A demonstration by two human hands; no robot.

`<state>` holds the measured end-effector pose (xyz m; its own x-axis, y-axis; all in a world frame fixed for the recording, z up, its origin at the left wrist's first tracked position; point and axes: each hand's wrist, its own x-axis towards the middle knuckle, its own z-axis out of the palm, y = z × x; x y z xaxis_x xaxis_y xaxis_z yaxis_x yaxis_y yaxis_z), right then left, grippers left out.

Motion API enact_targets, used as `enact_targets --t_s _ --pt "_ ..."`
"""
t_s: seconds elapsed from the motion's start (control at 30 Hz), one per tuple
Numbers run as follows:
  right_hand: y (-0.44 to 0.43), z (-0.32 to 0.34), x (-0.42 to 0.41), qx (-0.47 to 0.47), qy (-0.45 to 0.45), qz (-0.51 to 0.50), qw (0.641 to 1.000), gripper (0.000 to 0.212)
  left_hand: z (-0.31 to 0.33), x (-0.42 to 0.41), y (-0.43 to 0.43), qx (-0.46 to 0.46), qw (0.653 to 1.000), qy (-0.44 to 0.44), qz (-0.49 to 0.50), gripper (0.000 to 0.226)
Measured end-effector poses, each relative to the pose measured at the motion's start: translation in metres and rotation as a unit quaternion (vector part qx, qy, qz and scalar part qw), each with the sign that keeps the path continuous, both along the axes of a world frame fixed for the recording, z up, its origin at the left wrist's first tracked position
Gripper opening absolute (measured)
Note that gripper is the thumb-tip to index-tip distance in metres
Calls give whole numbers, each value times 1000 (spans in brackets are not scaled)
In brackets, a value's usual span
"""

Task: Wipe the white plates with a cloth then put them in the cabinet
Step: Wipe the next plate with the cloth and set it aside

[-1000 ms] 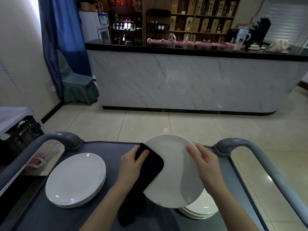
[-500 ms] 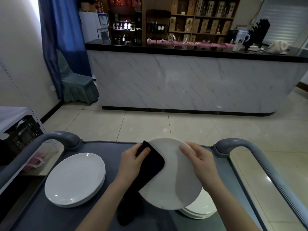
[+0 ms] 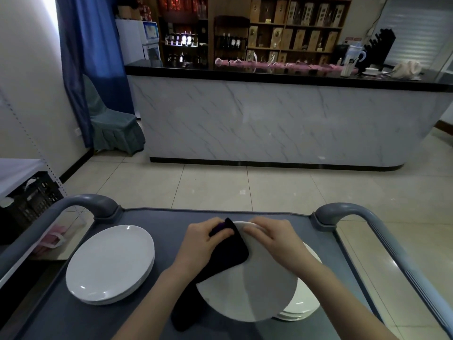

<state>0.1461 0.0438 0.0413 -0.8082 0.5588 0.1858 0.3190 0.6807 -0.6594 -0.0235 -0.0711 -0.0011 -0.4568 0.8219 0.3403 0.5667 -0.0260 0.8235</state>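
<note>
A white plate (image 3: 257, 288) is held above the grey cart (image 3: 157, 217), tilted with its far rim up. My right hand (image 3: 274, 239) grips that far rim from the right. My left hand (image 3: 201, 244) holds a black cloth (image 3: 228, 253) pressed against the plate's upper left part; the cloth's tail hangs down past the plate. A stack of white plates (image 3: 110, 263) lies on the cart's left side. Another stack of white plates (image 3: 304, 310) lies on the right, mostly hidden beneath the held plate.
Two grey cart handles (image 3: 93, 204) (image 3: 348, 212) rise at the far corners. A black crate (image 3: 29, 200) sits at the left under a white table. Beyond the tiled floor stands a marble-fronted bar counter (image 3: 269, 123), with a covered chair (image 3: 110, 126) to its left.
The plate has tipped flatter and lower, its far rim dropping toward the cart. Both hands have moved together at the top rim, and the cloth has slid up with the left hand.
</note>
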Motion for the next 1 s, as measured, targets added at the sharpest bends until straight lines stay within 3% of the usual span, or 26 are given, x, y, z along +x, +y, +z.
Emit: enact_targets --t_s 0.1,0.23,0.3,0.37,0.47,0.6,0.67,0.77,0.87,0.93,1.0 --pt "-2 -9 9 -60 92 -50 993 18 -2 -1 -5 0 999 -24 33 25" --pt "-11 -19 13 -202 223 -185 936 18 -12 -3 -13 13 981 -143 132 22" --pt "-15 -23 14 -218 226 -199 928 19 -16 -3 -16 0 976 -164 141 25" --pt "-13 -22 16 -195 203 -177 943 19 -17 -3 -17 -8 980 -152 129 25" --pt "-2 -14 20 -141 153 -131 969 17 -11 -4 -12 -5 991 -106 86 29" --pt "-5 -14 11 -42 37 -29 998 17 6 3 1 -34 998 7 -50 33" --pt "-8 -15 9 -47 54 -24 997 17 7 4 4 -46 996 31 -64 31" --pt "-8 -17 14 -97 132 -78 983 18 0 -3 1 -31 999 -12 17 23" --pt "-13 -23 14 -192 217 -178 940 18 -10 -5 -6 0 988 -93 121 21" --pt "-17 -26 12 -233 236 -211 919 19 -14 -5 -11 6 978 -148 146 25" --pt "-16 -26 15 -229 209 -185 933 18 -17 -5 -14 1 975 -166 150 27"
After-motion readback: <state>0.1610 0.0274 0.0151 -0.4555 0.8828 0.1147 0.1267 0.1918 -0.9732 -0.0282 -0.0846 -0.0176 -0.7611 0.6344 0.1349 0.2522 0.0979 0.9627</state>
